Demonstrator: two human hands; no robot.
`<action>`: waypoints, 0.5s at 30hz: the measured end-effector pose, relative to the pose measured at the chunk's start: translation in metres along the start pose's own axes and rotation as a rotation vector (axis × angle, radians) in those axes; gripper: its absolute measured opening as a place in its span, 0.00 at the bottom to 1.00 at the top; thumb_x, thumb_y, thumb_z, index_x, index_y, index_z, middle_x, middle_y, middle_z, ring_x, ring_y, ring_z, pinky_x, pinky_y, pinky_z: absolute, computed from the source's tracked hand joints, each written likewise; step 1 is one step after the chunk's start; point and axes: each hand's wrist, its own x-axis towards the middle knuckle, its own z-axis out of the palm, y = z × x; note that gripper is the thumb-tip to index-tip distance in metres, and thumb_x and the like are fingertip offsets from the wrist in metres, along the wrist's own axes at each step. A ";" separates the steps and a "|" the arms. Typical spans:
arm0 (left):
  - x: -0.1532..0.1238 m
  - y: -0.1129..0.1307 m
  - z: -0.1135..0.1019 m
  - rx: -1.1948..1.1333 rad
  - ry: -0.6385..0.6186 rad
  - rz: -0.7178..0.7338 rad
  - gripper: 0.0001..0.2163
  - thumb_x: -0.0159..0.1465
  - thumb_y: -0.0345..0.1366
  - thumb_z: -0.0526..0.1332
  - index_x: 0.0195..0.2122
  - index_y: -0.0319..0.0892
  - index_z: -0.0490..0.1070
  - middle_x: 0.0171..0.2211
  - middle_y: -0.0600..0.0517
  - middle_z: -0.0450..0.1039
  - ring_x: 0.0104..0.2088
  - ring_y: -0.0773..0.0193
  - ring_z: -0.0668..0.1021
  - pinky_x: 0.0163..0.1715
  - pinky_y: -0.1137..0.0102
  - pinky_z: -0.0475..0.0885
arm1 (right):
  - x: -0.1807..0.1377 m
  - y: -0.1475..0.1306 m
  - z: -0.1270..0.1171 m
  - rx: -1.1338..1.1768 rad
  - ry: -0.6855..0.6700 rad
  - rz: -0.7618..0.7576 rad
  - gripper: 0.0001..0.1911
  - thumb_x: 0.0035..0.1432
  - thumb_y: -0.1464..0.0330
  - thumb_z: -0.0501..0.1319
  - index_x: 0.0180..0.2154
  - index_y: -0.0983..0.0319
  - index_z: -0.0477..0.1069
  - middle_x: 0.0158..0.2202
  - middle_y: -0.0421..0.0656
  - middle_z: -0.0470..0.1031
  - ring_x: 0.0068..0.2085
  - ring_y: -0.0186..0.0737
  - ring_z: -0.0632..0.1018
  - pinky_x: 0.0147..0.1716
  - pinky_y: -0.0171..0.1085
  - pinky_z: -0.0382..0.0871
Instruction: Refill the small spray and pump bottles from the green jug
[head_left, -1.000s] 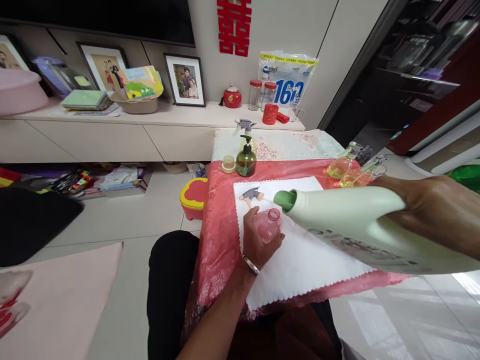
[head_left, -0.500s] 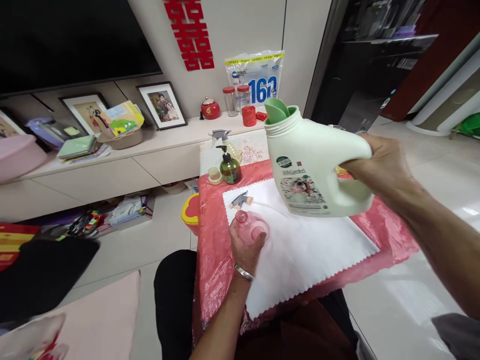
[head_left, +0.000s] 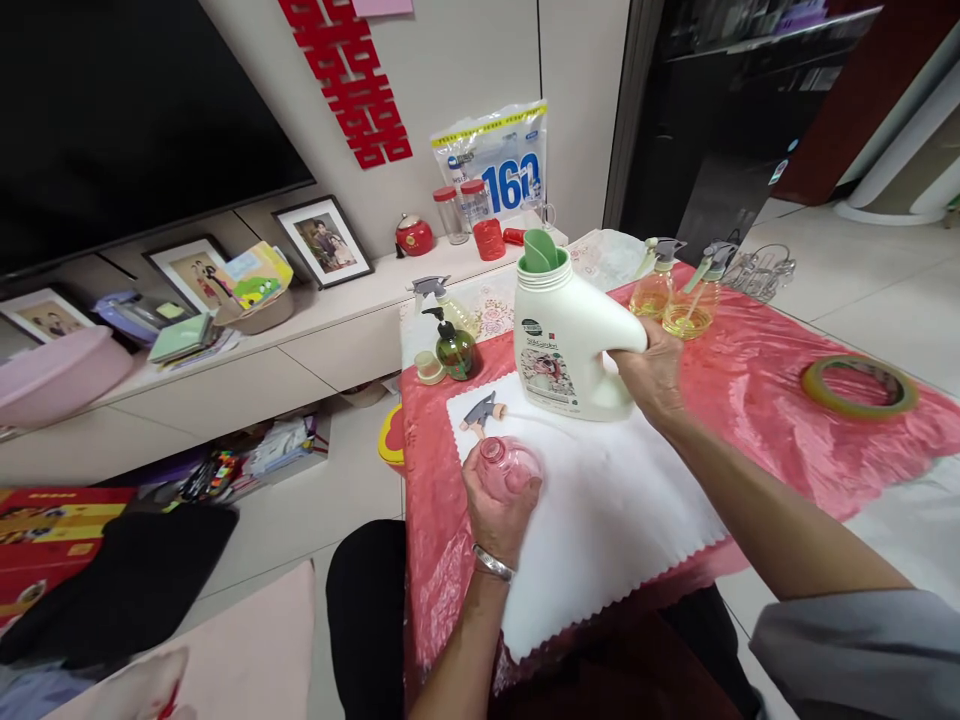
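My left hand [head_left: 501,505] is wrapped round a clear pink bottle [head_left: 513,466], its uncapped neck tilted up to the left. By its handle, my right hand [head_left: 651,372] grips a large pale green detergent jug [head_left: 559,345], upright and uncapped, with a green spout in its mouth. Whether the jug's base touches the white cloth [head_left: 600,500] I cannot tell. A grey and peach spray head [head_left: 482,410] with a clear tube lies on the cloth, just beyond the pink bottle. Behind it stand a dark green pump bottle [head_left: 455,350] and a pale cap [head_left: 429,367].
Two spray bottles with yellow liquid [head_left: 688,312] stand at the back right of the red-covered table. A tape roll [head_left: 859,388] lies further right, near a wire rack [head_left: 761,272]. Another spray bottle [head_left: 459,312] stands behind the pump bottle. A cabinet [head_left: 360,345] runs along the wall.
My right hand has brought the jug lower and more upright, closer to the cloth. The left hand still holds the pink bottle. The view has turned, showing more of the table's right side.
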 end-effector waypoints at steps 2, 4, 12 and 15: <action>0.000 0.001 0.000 0.013 -0.021 0.027 0.38 0.50 0.50 0.72 0.60 0.50 0.60 0.56 0.43 0.71 0.55 0.44 0.76 0.54 0.49 0.72 | -0.003 0.008 0.003 0.004 -0.001 0.019 0.14 0.43 0.60 0.59 0.31 0.61 0.71 0.29 0.41 0.71 0.32 0.40 0.71 0.33 0.38 0.67; 0.000 0.002 0.001 0.006 -0.043 0.066 0.38 0.50 0.51 0.72 0.60 0.49 0.60 0.55 0.42 0.72 0.54 0.44 0.77 0.53 0.50 0.73 | -0.004 0.014 0.003 0.001 -0.006 0.030 0.14 0.43 0.60 0.59 0.32 0.62 0.71 0.29 0.40 0.71 0.32 0.40 0.71 0.33 0.39 0.68; 0.001 0.001 0.001 0.011 -0.049 0.038 0.38 0.49 0.49 0.72 0.59 0.49 0.61 0.54 0.42 0.72 0.51 0.46 0.78 0.50 0.51 0.75 | -0.017 0.023 -0.010 -0.108 -0.059 -0.047 0.19 0.48 0.60 0.61 0.40 0.63 0.74 0.34 0.44 0.74 0.36 0.44 0.73 0.39 0.45 0.69; 0.001 0.001 0.000 0.007 -0.055 0.010 0.37 0.50 0.48 0.72 0.59 0.49 0.61 0.54 0.43 0.72 0.52 0.45 0.78 0.50 0.51 0.75 | -0.037 0.018 -0.022 -0.154 0.044 -0.130 0.23 0.51 0.61 0.62 0.49 0.63 0.73 0.46 0.50 0.73 0.48 0.51 0.72 0.45 0.50 0.69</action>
